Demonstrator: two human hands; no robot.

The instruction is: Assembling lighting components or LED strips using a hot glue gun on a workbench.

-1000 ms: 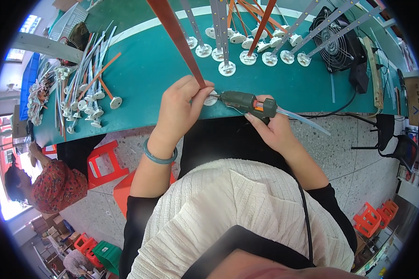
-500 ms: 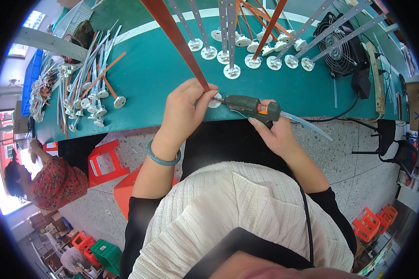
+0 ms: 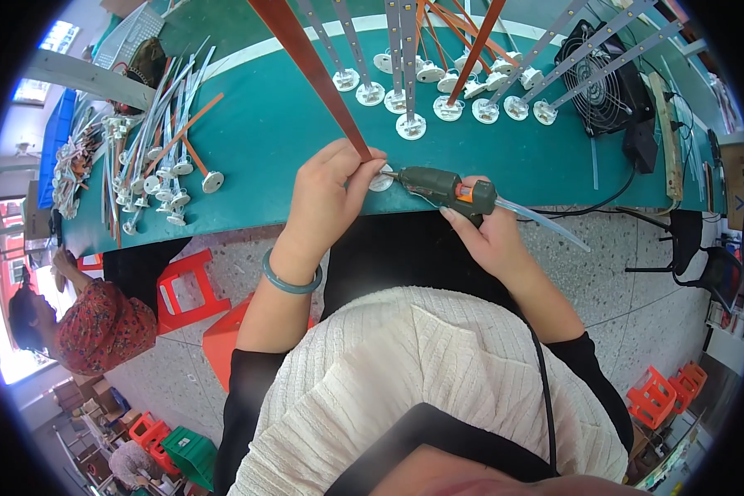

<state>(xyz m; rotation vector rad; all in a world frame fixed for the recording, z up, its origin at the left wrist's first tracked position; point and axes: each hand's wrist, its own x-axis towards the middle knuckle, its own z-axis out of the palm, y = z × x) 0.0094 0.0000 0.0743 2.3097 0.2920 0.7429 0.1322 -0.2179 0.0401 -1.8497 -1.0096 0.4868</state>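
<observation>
My left hand [image 3: 329, 183] pinches the lower end of an orange-brown LED strip [image 3: 318, 78], which stands tilted on a small white round base [image 3: 381, 179] near the table's front edge. Part of that base is hidden by my fingers. My right hand [image 3: 488, 225] grips a dark green hot glue gun [image 3: 438, 187]. Its nozzle points left and meets the base close to the strip's foot, though I cannot tell if it touches. A clear glue stick [image 3: 546, 221] sticks out of the gun's back end.
Several LED strips on white round bases [image 3: 411, 126] stand beyond my hands. A black fan [image 3: 601, 83] is at the back right. A heap of strips with bases [image 3: 164, 186] lies at the left beside a blue tray [image 3: 56, 153]. A person [image 3: 99, 322] sits at the left near red stools [image 3: 192, 289].
Hardly anything differs. Both hands, the strip and the glue gun keep their places; the view has shifted very slightly.
</observation>
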